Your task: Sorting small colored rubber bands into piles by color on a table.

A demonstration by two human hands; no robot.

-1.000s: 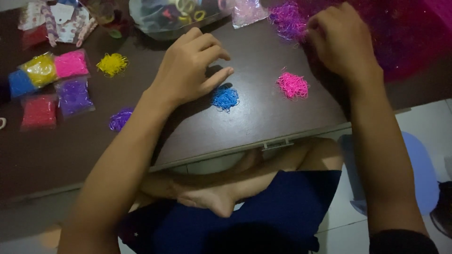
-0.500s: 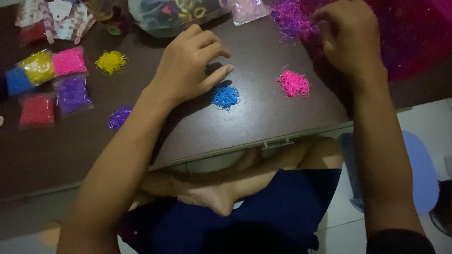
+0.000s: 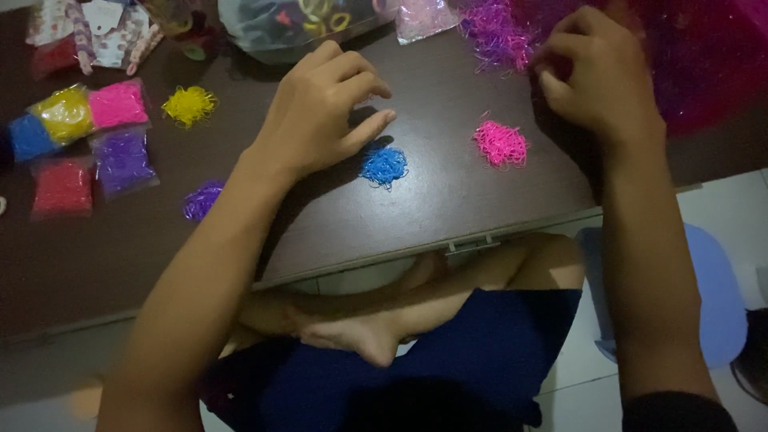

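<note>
Left hand loosely curled, fingertips down on dark table, holding nothing, just above blue band pile. Right hand pinched shut at purple band heap, up and right of blue pile. Risk: sweeping wrist scattering pink pile, mixing colours. Pinched item not discernible; heap cropped by frame.

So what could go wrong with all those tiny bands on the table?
1. The left hand rests right beside the blue pile; a small slide of the fingers could scatter it.
2. The pink pile lies fairly close to the table edge, so a nudge from the right hand or its wrist might send bands onto the floor.
3. The right hand works at the mixed purple heap, so loose bands may drop into the sorted colours.
</note>
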